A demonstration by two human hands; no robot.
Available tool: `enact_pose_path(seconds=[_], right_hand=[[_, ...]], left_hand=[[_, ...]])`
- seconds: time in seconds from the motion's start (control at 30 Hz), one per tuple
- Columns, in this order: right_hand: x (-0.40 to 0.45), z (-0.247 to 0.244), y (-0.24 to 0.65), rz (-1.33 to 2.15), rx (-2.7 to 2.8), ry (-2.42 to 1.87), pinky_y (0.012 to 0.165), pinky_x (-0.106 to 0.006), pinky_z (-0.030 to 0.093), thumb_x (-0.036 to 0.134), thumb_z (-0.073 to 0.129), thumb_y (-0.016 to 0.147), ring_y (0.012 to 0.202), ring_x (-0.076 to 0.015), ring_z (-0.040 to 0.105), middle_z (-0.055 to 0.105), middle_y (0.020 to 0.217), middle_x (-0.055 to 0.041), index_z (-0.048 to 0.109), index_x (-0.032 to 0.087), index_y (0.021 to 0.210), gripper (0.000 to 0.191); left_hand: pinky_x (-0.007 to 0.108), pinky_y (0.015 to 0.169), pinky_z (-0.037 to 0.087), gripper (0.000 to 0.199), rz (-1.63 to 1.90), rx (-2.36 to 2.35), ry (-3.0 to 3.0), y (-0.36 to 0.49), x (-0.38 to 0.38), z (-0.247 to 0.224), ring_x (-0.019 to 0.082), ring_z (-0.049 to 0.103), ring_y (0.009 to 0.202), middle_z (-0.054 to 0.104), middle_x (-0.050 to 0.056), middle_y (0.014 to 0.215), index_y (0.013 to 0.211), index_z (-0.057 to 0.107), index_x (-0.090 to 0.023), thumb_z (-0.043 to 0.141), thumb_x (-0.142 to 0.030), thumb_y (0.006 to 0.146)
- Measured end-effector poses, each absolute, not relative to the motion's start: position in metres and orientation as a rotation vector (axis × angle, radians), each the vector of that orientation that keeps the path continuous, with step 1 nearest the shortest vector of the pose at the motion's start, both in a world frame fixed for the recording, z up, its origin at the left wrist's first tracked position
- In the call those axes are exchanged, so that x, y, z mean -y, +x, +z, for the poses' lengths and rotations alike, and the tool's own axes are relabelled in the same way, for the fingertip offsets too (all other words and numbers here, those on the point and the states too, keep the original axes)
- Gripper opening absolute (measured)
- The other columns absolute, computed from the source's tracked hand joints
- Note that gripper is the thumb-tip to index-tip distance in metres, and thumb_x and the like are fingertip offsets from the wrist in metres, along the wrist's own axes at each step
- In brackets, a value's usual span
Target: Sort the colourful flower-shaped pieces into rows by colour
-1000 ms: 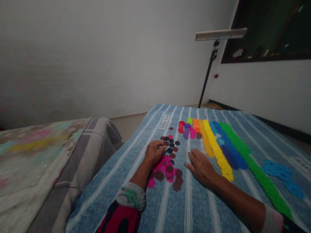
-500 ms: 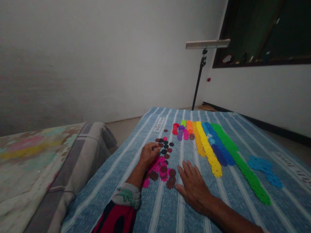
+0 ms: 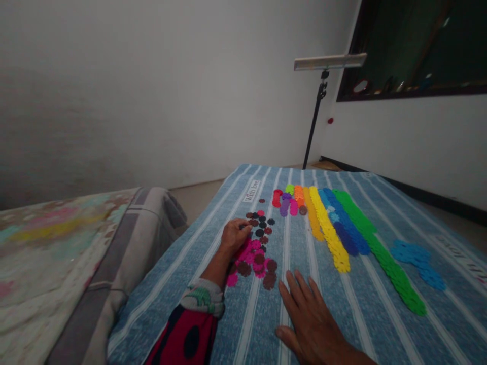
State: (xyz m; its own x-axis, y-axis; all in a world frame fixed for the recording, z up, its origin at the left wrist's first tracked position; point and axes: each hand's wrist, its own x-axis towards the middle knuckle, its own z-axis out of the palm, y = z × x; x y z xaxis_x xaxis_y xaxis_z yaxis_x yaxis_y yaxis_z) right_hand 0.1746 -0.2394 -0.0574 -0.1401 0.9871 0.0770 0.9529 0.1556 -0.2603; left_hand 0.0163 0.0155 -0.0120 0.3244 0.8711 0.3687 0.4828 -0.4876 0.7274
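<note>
My left hand [image 3: 235, 237] is closed in a pinch at the left edge of a loose spread of small notched discs. Whatever its fingertips hold, if anything, is too small to make out. Black discs [image 3: 259, 232] and brown ones lie just right of the fingertips. Pink discs [image 3: 249, 251] overlap below them, partly hidden by the hand, with brown discs [image 3: 270, 280] on and beside them. My right hand [image 3: 312, 319] is open, fingers spread, palm down over the striped cloth, nearer to me than the discs and touching none of them.
Overlapping rows of discs run across the blue striped cloth [image 3: 182, 274]: a yellow row [image 3: 331, 233], a green row [image 3: 395, 271] and a blue row [image 3: 350, 233]. Light blue discs [image 3: 418, 261] lie far right. Another covered surface [image 3: 110, 253] stands left. Behind is a stand [image 3: 312, 121].
My right hand has drawn back toward me and away from the brown discs. My left hand keeps its pinch at nearly the same place among the discs. The view has shifted slightly.
</note>
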Motion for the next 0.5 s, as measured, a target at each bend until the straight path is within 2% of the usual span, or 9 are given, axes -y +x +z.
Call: enact_pose_path(seconds=[0.3, 0.43, 0.5], right_hand=[[0.262, -0.1, 0.17, -0.235, 2.223, -1.646, 0.105, -0.058, 0.045, 0.056, 0.068, 0.082, 0.139, -0.0424, 0.041, 0.04, 0.153, -0.0188, 0.046, 0.02, 0.149, 0.079], [0.266, -0.107, 0.168, -0.497, 2.148, -1.506, 0.097, -0.053, 0.052, 0.062, 0.057, 0.087, 0.13, -0.0395, 0.053, 0.056, 0.142, -0.0185, 0.054, 0.019, 0.141, 0.069], [0.269, -0.107, 0.171, -0.587, 2.165, -1.443, 0.093, -0.048, 0.055, 0.051, 0.056, 0.091, 0.123, -0.036, 0.06, 0.063, 0.135, -0.0156, 0.056, 0.022, 0.137, 0.054]], left_hand=[[0.033, 0.082, 0.052, 0.022, 1.039, -1.188, 2.069, 0.017, -0.015, -0.012, 0.022, 0.068, 0.082, 0.076, 0.004, 0.083, 0.074, 0.075, -0.021, 0.059, -0.036, 0.072], [0.032, 0.081, 0.052, 0.022, 1.05, -1.216, 2.053, 0.017, -0.016, -0.014, 0.021, 0.069, 0.081, 0.075, 0.005, 0.082, 0.073, 0.075, -0.02, 0.06, -0.035, 0.072], [0.032, 0.081, 0.052, 0.022, 1.056, -1.225, 2.045, 0.017, -0.016, -0.014, 0.021, 0.069, 0.081, 0.075, 0.005, 0.081, 0.073, 0.075, -0.02, 0.06, -0.035, 0.072]])
